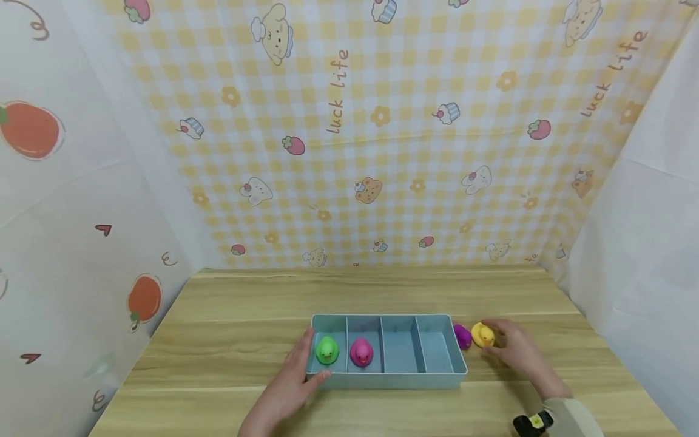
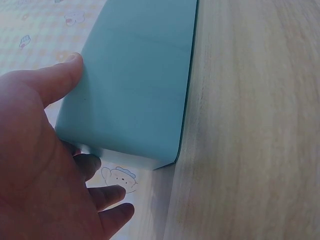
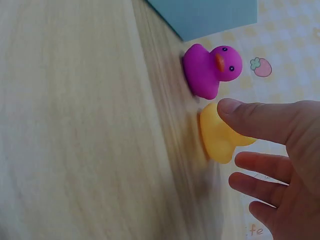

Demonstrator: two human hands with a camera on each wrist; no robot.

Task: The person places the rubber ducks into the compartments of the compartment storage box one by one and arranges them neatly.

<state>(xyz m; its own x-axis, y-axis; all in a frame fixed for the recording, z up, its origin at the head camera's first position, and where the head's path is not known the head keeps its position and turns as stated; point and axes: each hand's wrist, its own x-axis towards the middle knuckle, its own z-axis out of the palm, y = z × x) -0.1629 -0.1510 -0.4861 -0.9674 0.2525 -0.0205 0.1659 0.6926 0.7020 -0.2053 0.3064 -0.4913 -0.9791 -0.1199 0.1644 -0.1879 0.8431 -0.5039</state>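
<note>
A light blue box (image 1: 390, 381) with a row of compartments stands on the table. In its leftmost compartment sits a green rubber duck (image 1: 327, 351), and a pink rubber duck (image 1: 361, 352) is in the one beside it. My left hand (image 1: 290, 382) rests on the box's left end, thumb on the front wall, the other fingers loosely extended along the side. Right of the box, my right hand (image 1: 516, 349) pinches a yellow rubber duck (image 1: 483, 334) between thumb and index finger. A purple rubber duck (image 3: 205, 71) stands between that duck and the box.
The wood-grain table (image 1: 246, 315) meets a yellow checked cloth (image 1: 382, 152) at the back. White cloth walls (image 1: 82, 200) rise at left and right. A dark band with a yellow label (image 1: 534, 423) is on the right wrist.
</note>
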